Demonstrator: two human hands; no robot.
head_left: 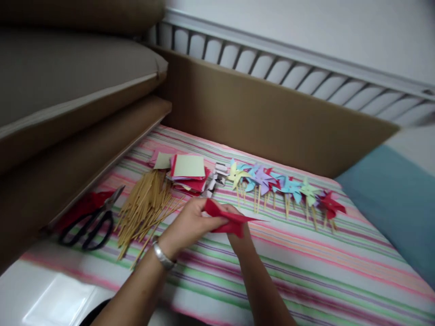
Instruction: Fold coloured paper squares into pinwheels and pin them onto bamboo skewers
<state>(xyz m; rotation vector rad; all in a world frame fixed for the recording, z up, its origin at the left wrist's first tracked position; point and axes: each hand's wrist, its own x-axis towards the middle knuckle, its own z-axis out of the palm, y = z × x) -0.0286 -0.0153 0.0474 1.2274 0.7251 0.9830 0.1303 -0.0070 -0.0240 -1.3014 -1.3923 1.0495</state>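
Both hands meet over a striped cloth [322, 267] and hold a folded red paper piece [227, 219]. My left hand [188, 224], with a silver watch on its wrist, pinches the paper's left side. My right hand [240, 237] is mostly hidden under the paper and grips it from below. Just left of the hands lies a heap of thin wooden sticks [144, 210]. Beyond them a row of finished paper pinwheels [272, 183] in yellow, blue, purple, green and red lies on the cloth.
Black-handled scissors [90, 224] lie at the left on red paper scraps. A stack of coloured paper squares [186, 172] sits behind the sticks, with a small white object [219, 174] beside it. A brown cardboard wall [272, 117] borders the back, cushions [68, 77] the left.
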